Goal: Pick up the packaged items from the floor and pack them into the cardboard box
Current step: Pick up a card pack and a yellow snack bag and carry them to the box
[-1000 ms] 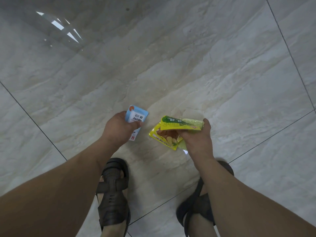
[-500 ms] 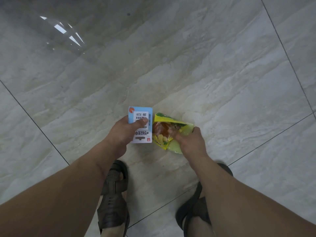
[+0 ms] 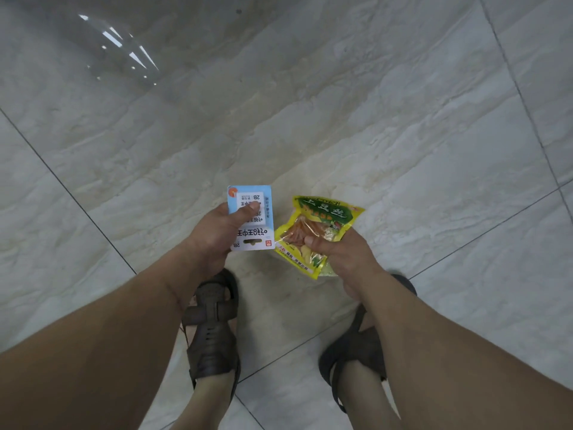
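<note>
At frame centre, above tiled floor (image 3: 372,119): left hand (image 3: 217,234) clamped on blue-white card pack (image 3: 252,218); right hand (image 3: 344,254) clamped on yellow-green snack pouch (image 3: 322,225). Packs just beside, apart.

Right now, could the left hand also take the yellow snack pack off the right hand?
Probably not. The left hand is already shut on the blue card, thumb pressed on its face. The snack pack sits close beside it in the right hand, nothing between.

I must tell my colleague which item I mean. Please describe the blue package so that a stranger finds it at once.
Above the grey tiled floor, two hands are raised side by side. The left hand holds the blue package: a flat, stiff blue-and-white card marked 2B, unlike the crinkled yellow-green snack pouch in the right hand.
</note>
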